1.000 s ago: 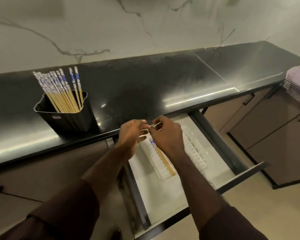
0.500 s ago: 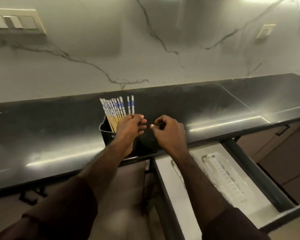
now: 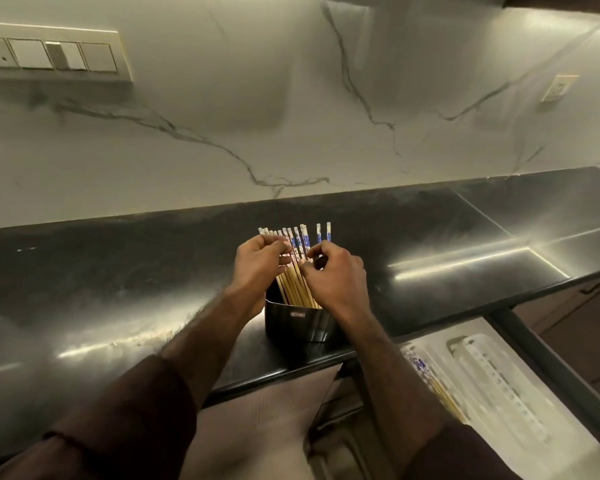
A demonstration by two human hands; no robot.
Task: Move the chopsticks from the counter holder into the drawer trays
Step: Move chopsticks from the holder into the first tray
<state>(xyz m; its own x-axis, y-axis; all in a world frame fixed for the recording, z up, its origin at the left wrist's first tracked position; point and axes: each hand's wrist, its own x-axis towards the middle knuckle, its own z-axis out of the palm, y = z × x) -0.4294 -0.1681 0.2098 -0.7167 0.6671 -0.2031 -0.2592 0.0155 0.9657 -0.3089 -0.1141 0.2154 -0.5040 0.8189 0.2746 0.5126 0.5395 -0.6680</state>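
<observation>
A black holder (image 3: 300, 323) stands near the front edge of the black counter (image 3: 118, 271). Several wooden chopsticks (image 3: 297, 282) with blue-and-white tops stand in it. My left hand (image 3: 260, 265) is at the left side of the bunch, its fingers curled around some of the tops. My right hand (image 3: 333, 271) is at the right side, its fingertips pinching sticks in the bunch. At lower right the drawer (image 3: 541, 368) is open, with white slotted trays (image 3: 492, 382) inside. A few chopsticks (image 3: 430, 379) lie in the left tray.
A marble wall (image 3: 291, 116) rises behind the counter, with a switch panel (image 3: 52, 55) at upper left and a socket (image 3: 558, 88) at right. Brown cabinet fronts (image 3: 568, 313) lie below the counter to the right.
Both hands have left the drawer tray and moved up and left to the holder. They now hold the bunch of chopsticks. The view has swung from the drawer towards the counter.
</observation>
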